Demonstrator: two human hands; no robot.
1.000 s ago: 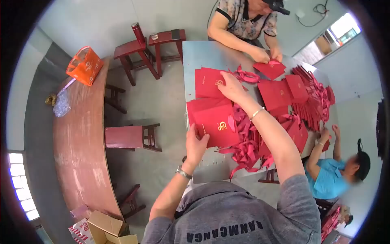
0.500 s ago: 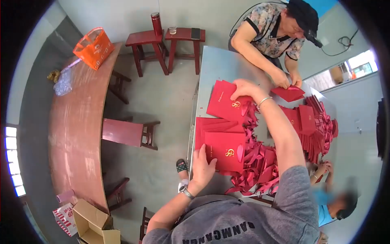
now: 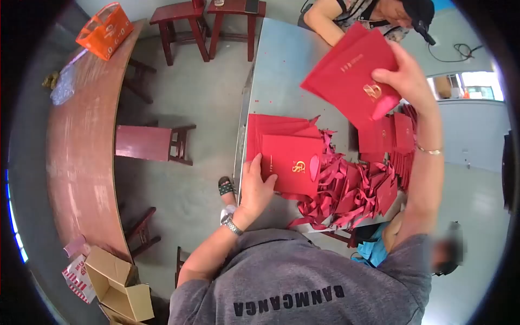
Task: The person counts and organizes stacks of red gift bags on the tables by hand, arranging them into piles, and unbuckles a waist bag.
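My right hand (image 3: 403, 76) grips a few flat red gift bags (image 3: 346, 67), fanned slightly and lifted above the far right part of the table. They carry gold lettering and a pink ribbon loop. My left hand (image 3: 255, 187) holds the near edge of another red gift bag (image 3: 287, 162), thumb on top and fingers at its left side. Beneath and behind that one lie more red bags (image 3: 276, 124) in a stack. Dark red ribbons (image 3: 346, 189) spill in a tangle to the right of the stack.
Upright red bags (image 3: 398, 132) fill the table's right side. Across the metal table (image 3: 281, 65) a person in a black cap (image 3: 417, 16) leans in; another person in blue (image 3: 374, 252) sits at the right. Stools (image 3: 184, 24), a wooden table (image 3: 81, 179) and a cardboard box (image 3: 116, 292) stand left.
My right hand has picked up the far bags from the table and swung them up and to the right. My left hand stays on its bag. The whole view has shifted.
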